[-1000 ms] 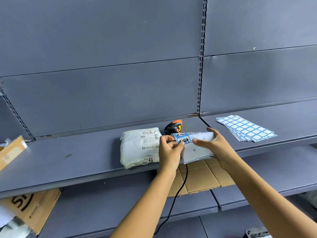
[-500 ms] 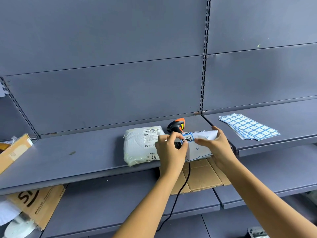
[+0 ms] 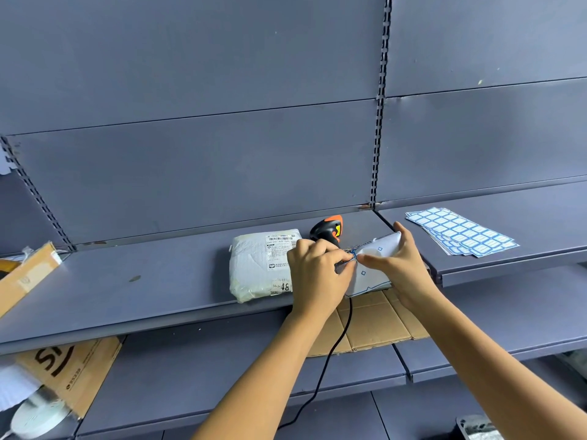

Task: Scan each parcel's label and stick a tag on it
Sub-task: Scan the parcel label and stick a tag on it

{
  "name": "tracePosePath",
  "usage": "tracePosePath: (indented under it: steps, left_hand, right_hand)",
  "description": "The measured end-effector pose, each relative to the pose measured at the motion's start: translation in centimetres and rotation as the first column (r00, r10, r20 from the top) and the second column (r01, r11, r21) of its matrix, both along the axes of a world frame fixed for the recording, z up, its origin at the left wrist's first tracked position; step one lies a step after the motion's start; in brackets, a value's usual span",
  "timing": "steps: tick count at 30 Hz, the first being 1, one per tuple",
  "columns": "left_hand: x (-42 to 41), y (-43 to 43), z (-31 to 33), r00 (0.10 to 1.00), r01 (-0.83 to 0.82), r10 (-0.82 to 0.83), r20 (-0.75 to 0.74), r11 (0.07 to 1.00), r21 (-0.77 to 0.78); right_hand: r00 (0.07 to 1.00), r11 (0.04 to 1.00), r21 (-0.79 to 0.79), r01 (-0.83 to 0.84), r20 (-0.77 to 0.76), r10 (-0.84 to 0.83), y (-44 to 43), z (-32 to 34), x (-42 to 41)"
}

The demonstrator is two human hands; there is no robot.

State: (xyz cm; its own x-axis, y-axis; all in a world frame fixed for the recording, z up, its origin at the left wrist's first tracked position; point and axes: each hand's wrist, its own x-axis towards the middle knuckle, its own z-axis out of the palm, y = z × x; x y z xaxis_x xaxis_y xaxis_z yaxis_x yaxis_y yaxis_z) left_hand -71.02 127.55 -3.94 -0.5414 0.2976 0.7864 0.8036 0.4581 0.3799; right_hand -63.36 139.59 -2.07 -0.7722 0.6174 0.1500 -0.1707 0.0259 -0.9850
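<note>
Here, left hand (image 3: 313, 274) pinched a tag (image 3: 352, 256) at the floppy sheet (image 3: 379, 249) the right hand (image 3: 403, 268) gripped; flimsy, sticky, probably best held by its edge. Soft parcel (image 3: 260, 265) lay on shelf (image 3: 158, 290), just left.

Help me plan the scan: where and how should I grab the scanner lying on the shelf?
Take the scanner by its handle, coming from the shelf front: its orange-topped head lies toward the back and its cable drops over the front, so the handle likely points toward you. The left hand hides it now.
</note>
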Motion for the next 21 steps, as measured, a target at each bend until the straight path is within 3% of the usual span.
tracePosePath:
  steps: [6, 12, 15, 21]
  left_hand:
    - [0.0, -0.1, 0.5, 0.999, 0.0, 0.003, 0.053, 0.999, -0.048]
    - [0.6, -0.1, 0.9, 0.951, 0.069, -0.066, 0.303, 0.998, 0.0]
    - [0.6, -0.1, 1.0, 0.885, 0.122, -0.14, 0.444, 0.99, 0.07]
    - [0.9, 0.1, 1.6, 0.645, 0.157, -0.346, 0.681, 0.933, 0.325]
  right_hand:
    - [1.0, 0.996, 0.085, 0.014, 0.016, -0.015, -0.2, 0.3, 0.0]
    - [0.999, 0.99, 0.14, 0.022, 0.023, -0.026, 0.0, 0.1, 0.2]
    - [0.999, 0.987, 0.16, 0.026, 0.032, -0.032, 0.2, 0.0, 0.3]
    - [0.997, 0.984, 0.166, 0.067, 0.033, -0.074, 0.8, -0.2, 0.4]
